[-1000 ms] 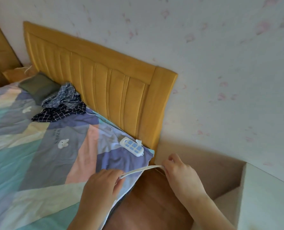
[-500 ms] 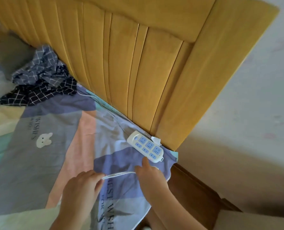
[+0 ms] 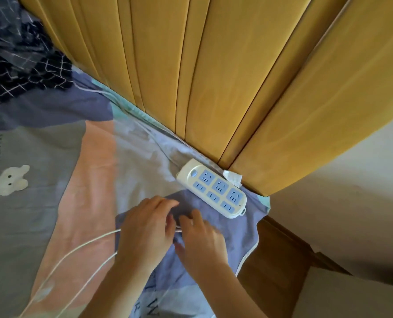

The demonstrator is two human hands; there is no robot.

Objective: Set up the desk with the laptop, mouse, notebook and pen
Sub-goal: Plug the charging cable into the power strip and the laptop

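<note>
White cable (image 3: 76, 251) trails away from the left hand (image 3: 145, 228) in two strands, down and to the left across the bedsheet (image 3: 53, 145). Both hands sit close together on the sheet, the right hand (image 3: 202, 239) just beside the left, and between them a short bit of the cable's end shows. The left hand's fingers curl around the cable; the right hand's fingers bend toward that same end, though whether they actually pinch it I cannot tell.

What the next move turns on is the power strip (image 3: 211, 188), lying just beyond the fingertips, up and to the right, near but not touching them. Its long axis runs diagonally, from the far left down to the near right, roughly along the foot of the yellow headboard (image 3: 214, 76). The right hand is the nearer one, with the strip's closer end just past its knuckles, so plugging in would likely be a short push forward and to the right.

Laptop, mouse, notebook and pen are nowhere in view, nor is the desk; this looks like preparing power for the laptop, early in the job
</note>
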